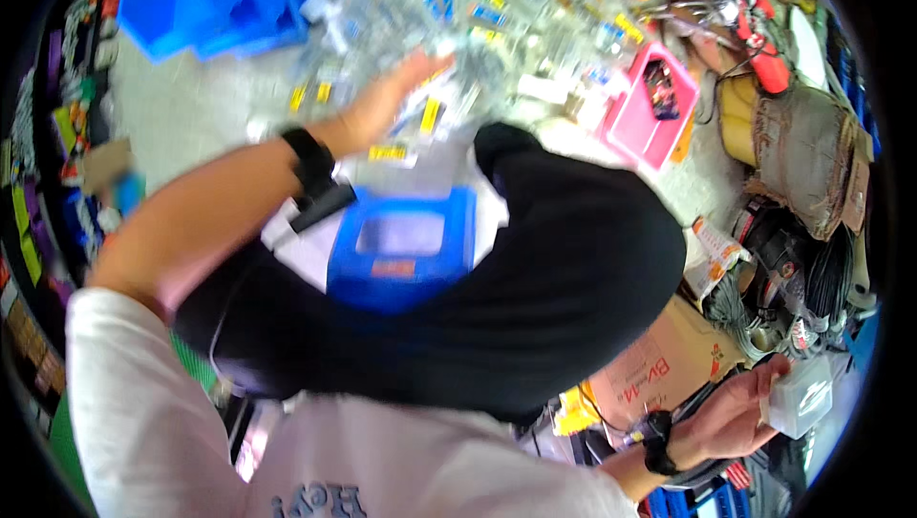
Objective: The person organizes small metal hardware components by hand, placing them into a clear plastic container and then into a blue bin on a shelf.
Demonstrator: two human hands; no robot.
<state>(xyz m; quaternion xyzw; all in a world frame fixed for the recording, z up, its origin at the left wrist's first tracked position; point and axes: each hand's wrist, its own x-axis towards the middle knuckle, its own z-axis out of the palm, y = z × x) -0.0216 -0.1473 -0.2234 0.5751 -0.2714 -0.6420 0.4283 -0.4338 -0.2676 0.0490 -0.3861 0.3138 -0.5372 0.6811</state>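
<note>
My left hand (380, 99) reaches over a heap of small clear plastic packets and boxes (494, 38), several with yellow or blue labels. Its fingers are blurred among them, so I cannot tell whether they grip anything. Out to the far right, my right hand (745, 403) holds a clear, translucent plastic box (802, 396) at its fingertips. Each wrist wears a black band. Between my black-clothed legs (559, 267) stands a blue plastic stool (401, 282) with an opening in its upper part.
Blue plastic bins (222, 2) stand at the upper left. A pink tray (652, 110) with a dark packet in it lies right of the heap. Further right are a worn padded seat (802, 138), bundled cables (831, 267) and a printed cardboard box (666, 360).
</note>
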